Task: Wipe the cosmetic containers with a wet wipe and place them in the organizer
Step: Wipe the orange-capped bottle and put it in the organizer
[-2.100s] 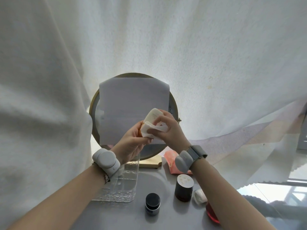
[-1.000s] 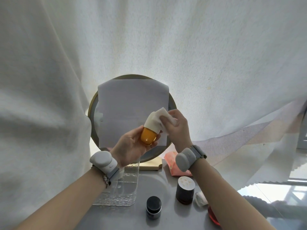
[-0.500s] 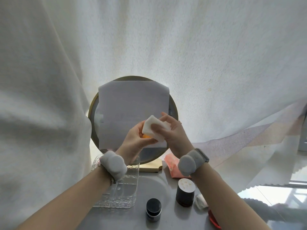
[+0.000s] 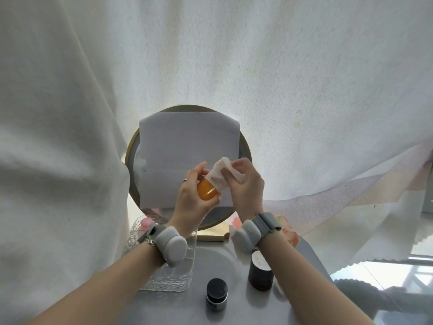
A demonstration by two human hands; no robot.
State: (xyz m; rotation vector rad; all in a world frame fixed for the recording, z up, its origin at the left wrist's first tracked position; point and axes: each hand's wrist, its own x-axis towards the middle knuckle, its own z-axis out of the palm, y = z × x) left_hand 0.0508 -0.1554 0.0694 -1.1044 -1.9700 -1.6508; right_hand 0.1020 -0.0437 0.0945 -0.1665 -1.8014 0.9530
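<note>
My left hand [image 4: 191,198] holds a small orange bottle [image 4: 206,190] up in front of the round mirror, its rounded orange end pointing down and left. My right hand [image 4: 246,184] presses a white wet wipe [image 4: 221,173] around the bottle's upper end, which the wipe hides. Below my left wrist, a clear ribbed organizer [image 4: 167,276] stands on the grey table, with something pink at its far end. A small black-lidded jar [image 4: 217,294] and a dark jar with a white top [image 4: 260,270] stand on the table near my right forearm.
A gold-rimmed round mirror [image 4: 131,146] covered by a white sheet stands on a wooden base [image 4: 213,233] behind my hands. A pink packet [image 4: 287,231] lies behind my right wrist. White curtain fabric hangs all around. The table's right edge runs beside my right arm.
The wipe has shifted from covering the bottle's side to wrapping its upper end, so the orange body shows again. Both hands sit slightly lower and closer.
</note>
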